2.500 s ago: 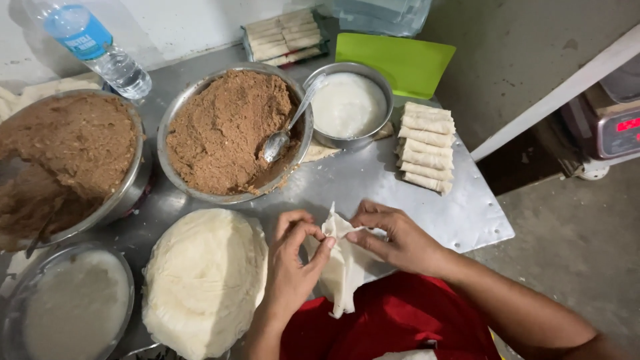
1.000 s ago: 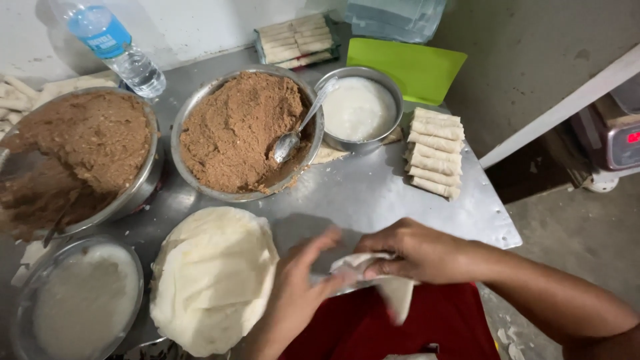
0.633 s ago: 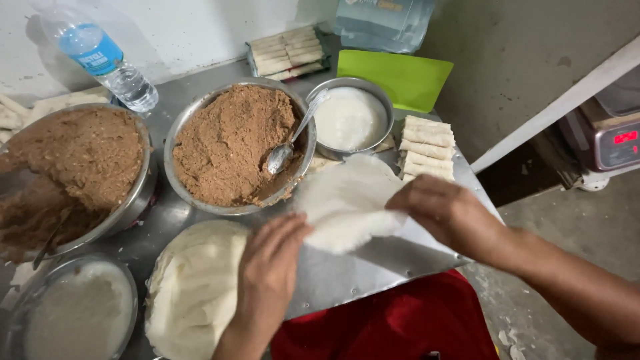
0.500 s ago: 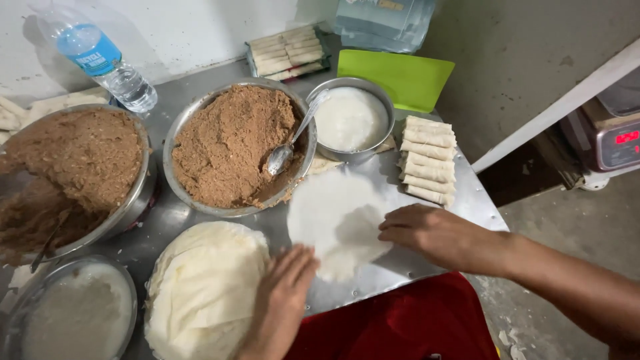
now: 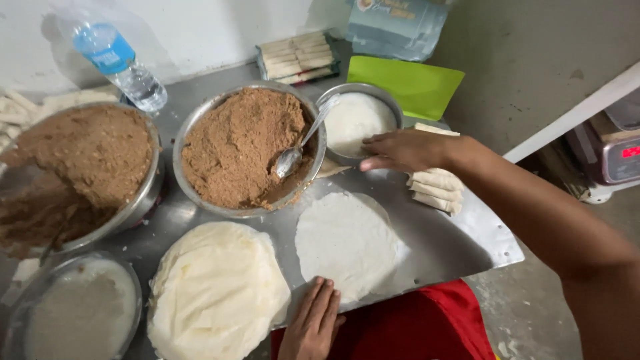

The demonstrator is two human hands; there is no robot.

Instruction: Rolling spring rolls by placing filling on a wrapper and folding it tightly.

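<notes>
A single round white wrapper [image 5: 347, 241] lies flat on the steel table [image 5: 453, 247]. My left hand [image 5: 312, 321] rests palm down at the table's near edge, fingertips touching the wrapper's rim. My right hand [image 5: 407, 150] reaches over the rim of a small steel bowl of white paste [image 5: 357, 119], fingers extended and holding nothing. A spoon [image 5: 300, 145] leans in the big bowl of brown filling [image 5: 243, 148] just left of that hand.
A stack of round wrappers [image 5: 217, 292] lies at front left. Rolled white pieces [image 5: 437, 185] sit under my right forearm. A second filling bowl [image 5: 73, 173], a bowl of pale liquid [image 5: 73, 313], a water bottle [image 5: 120, 67], a green board [image 5: 413, 83] and more rolls [image 5: 297, 59] surround them.
I peeled one wrapper off and spread it flat on the table. My right hand has since left it and moved up to the paste bowl; my left hand slid back to the near edge.
</notes>
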